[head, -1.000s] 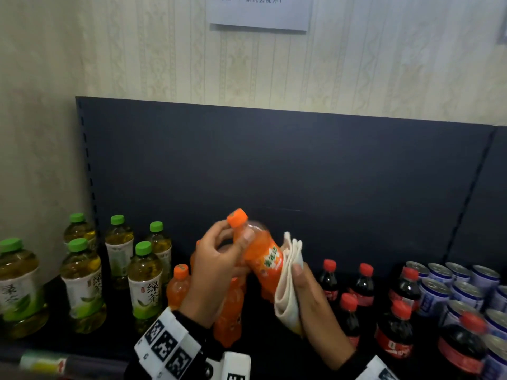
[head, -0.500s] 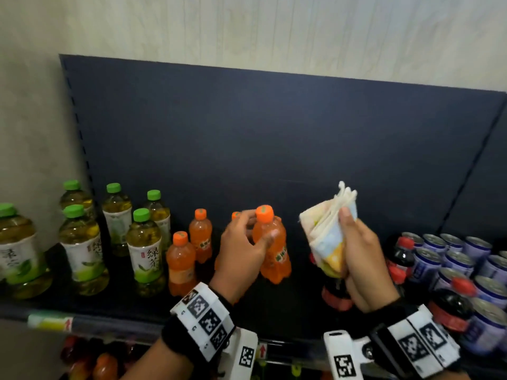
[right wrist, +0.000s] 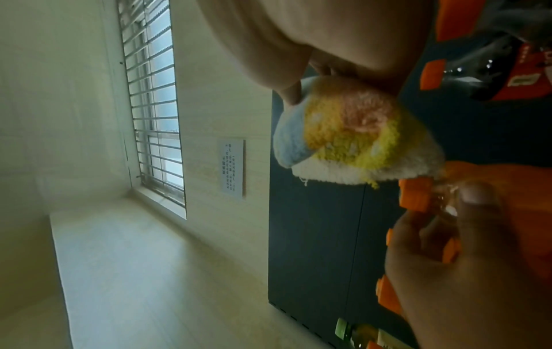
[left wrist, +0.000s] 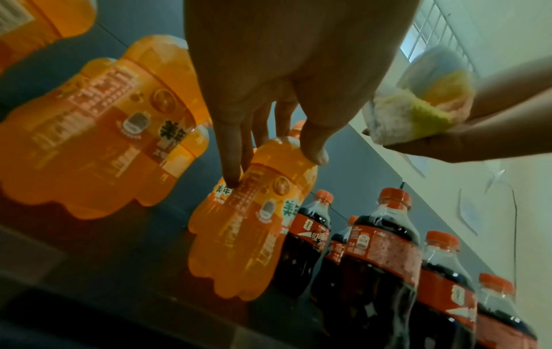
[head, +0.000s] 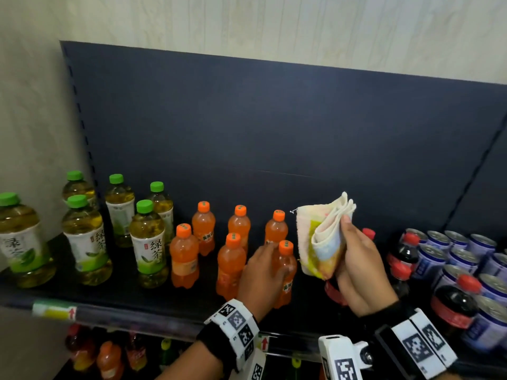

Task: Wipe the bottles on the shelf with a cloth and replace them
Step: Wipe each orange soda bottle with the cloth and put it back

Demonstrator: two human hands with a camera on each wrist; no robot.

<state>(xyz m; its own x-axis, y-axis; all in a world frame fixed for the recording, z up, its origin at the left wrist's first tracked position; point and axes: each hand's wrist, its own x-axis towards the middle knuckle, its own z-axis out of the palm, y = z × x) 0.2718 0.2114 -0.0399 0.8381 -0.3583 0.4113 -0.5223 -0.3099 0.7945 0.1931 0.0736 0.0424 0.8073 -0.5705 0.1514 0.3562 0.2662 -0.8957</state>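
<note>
My left hand [head: 263, 272] grips an orange soda bottle [head: 285, 272] that stands upright at the front of the dark shelf [head: 164, 300]. In the left wrist view the fingers [left wrist: 230, 165] and thumb wrap the orange soda bottle [left wrist: 254, 224] just below its neck. My right hand [head: 354, 259] holds a folded white, yellow and blue cloth [head: 321, 239] raised to the right of that bottle, apart from it. The cloth [right wrist: 343, 139] shows bunched in the right wrist view. Several more orange bottles [head: 183, 253] stand in rows to the left.
Green tea bottles [head: 148, 242] with green caps fill the shelf's left end. Cola bottles [head: 452, 303] with red caps and blue-white cans [head: 463, 256] crowd the right end. A dark back panel [head: 274, 133] rises behind. More bottles sit on the shelf below [head: 109, 357].
The left hand has lowered the orange bottle from mid-air onto the shelf front. The right hand has pulled the cloth off the bottle and lifted it to the right.
</note>
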